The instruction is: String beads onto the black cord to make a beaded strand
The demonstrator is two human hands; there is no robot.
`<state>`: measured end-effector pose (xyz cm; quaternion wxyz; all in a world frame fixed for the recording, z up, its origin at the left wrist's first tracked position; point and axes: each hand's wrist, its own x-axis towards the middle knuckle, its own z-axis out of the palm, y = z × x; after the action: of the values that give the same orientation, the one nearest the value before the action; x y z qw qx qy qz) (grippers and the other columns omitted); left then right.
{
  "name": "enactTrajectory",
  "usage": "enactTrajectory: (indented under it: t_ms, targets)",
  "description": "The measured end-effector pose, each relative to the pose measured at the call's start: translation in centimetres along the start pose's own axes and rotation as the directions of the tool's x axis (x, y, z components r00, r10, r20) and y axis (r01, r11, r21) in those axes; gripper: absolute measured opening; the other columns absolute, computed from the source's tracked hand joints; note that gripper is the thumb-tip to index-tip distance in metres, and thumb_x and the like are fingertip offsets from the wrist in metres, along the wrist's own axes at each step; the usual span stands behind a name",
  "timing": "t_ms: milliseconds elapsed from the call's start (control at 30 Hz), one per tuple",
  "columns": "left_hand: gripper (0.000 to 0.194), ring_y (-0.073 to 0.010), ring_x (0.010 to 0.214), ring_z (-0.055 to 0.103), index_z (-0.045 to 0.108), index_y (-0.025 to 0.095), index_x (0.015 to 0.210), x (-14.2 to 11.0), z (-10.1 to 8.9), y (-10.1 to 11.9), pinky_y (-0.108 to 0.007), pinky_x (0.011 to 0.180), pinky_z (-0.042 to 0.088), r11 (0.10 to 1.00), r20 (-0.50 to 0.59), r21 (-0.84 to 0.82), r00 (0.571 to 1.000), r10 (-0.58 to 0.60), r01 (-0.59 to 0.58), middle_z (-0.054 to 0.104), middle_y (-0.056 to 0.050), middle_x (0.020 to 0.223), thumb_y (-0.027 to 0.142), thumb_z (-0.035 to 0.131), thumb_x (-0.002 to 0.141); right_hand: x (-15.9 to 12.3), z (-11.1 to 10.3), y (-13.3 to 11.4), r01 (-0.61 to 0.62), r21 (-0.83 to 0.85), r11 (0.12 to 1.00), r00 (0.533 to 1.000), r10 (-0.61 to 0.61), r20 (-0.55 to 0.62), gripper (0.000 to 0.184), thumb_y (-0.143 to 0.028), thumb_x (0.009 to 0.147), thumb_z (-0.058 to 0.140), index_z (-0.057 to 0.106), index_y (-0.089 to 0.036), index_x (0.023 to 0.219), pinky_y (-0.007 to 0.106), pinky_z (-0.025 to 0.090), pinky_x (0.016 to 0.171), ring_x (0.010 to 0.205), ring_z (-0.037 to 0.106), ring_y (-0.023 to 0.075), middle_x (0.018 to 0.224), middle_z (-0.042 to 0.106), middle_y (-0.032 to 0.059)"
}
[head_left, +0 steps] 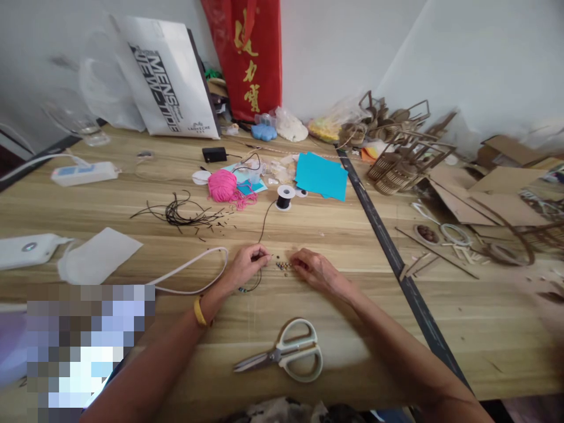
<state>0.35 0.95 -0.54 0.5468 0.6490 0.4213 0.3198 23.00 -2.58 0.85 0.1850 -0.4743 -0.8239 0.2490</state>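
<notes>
My left hand pinches a thin black cord between thumb and fingertips. The cord runs back to a white spool wound with black cord. Below the hand a loop of it hangs to the table, with a few small beads on it. My right hand rests on the table with its fingers curled together at the edge of a small group of coloured beads. Whatever its fingertips hold is hidden. Nearer to me lie scissors with pale handles, their blades pointing left.
Cut black cords lie at the left, near a pink yarn ball. Blue sheets are behind the spool. A white cable loops beside my left arm. Small bamboo baskets and cardboard stand at the right.
</notes>
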Motion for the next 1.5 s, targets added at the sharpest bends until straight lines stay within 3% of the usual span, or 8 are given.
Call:
enactTrajectory:
  t_ms: [133,333,500,733,967,1233,1500]
  targets:
    - [0.018,-0.0102,0.058,0.045,0.057,0.013,0.069,0.0,-0.1,0.0,-0.021,0.057,0.036,1.0,-0.002,0.021,1.0,0.01,-0.01,0.051,0.002,0.06,0.029,0.057,0.076,0.3,0.4,-0.6,0.01,0.0,1.0,1.0,-0.01,0.01,0.016,-0.005,0.082,0.047,0.058,-0.016,0.088,0.023,0.038,0.064,0.07,0.052,0.013,0.082,0.059,0.0049]
    - [0.019,-0.01,0.059,0.046,0.057,0.013,0.068,0.2,-0.1,-0.3,-0.021,0.057,0.037,0.999,0.0,0.023,0.999,0.039,-0.039,0.051,0.001,0.061,0.03,0.057,0.076,0.9,-0.5,-1.5,-0.027,0.171,0.985,0.998,0.019,0.052,0.02,-0.01,0.084,0.048,0.053,-0.016,0.102,0.021,0.041,0.063,0.068,0.054,0.0115,0.082,0.06,0.0028]
    - [0.017,-0.0095,0.056,0.046,0.058,0.013,0.069,0.2,-0.1,-0.3,-0.02,0.055,0.036,1.0,-0.001,0.009,1.0,0.026,-0.026,0.051,0.002,0.059,0.028,0.057,0.077,2.4,-1.0,-1.5,0.014,0.085,0.996,1.0,-0.015,0.018,0.018,-0.011,0.088,0.045,0.055,-0.016,0.102,0.024,0.042,0.068,0.074,0.054,0.0127,0.091,0.058,0.0056]
    - [0.016,-0.0097,0.057,0.046,0.058,0.013,0.068,0.0,-0.1,0.5,-0.021,0.056,0.037,0.998,-0.011,0.052,1.0,0.025,-0.024,0.05,0.002,0.059,0.026,0.056,0.077,4.3,0.2,-1.6,0.081,0.008,0.997,0.992,-0.081,0.092,0.019,-0.004,0.086,0.046,0.06,-0.015,0.092,0.023,0.041,0.072,0.08,0.055,0.0135,0.088,0.057,0.0044]
    - [0.014,-0.01,0.058,0.046,0.059,0.013,0.069,0.0,-0.1,0.6,-0.021,0.057,0.036,0.997,-0.024,0.078,1.0,0.018,-0.016,0.051,0.002,0.061,0.025,0.057,0.076,3.8,-0.2,-2.1,0.096,0.014,0.995,0.985,-0.097,0.143,0.021,-0.002,0.086,0.045,0.061,-0.014,0.094,0.023,0.042,0.072,0.079,0.056,0.0137,0.089,0.059,0.0056]
    - [0.017,-0.0101,0.058,0.046,0.06,0.012,0.069,0.0,-0.1,0.4,-0.021,0.057,0.037,0.998,-0.019,0.064,1.0,0.018,-0.017,0.052,0.001,0.06,0.027,0.058,0.077,2.9,-1.6,-1.1,0.078,0.08,0.994,0.99,-0.086,0.109,0.017,-0.01,0.088,0.049,0.058,-0.016,0.1,0.022,0.042,0.067,0.074,0.057,0.0121,0.091,0.061,0.0048]
    - [0.019,-0.0105,0.059,0.045,0.059,0.013,0.067,0.0,-0.1,0.4,-0.021,0.058,0.037,0.997,-0.01,0.072,1.0,0.022,-0.021,0.052,0.001,0.06,0.03,0.057,0.076,3.1,-0.4,-1.6,0.156,0.039,0.987,0.981,-0.16,0.106,0.022,-0.006,0.088,0.044,0.061,-0.016,0.098,0.025,0.045,0.076,0.085,0.059,0.0155,0.092,0.061,0.0071]
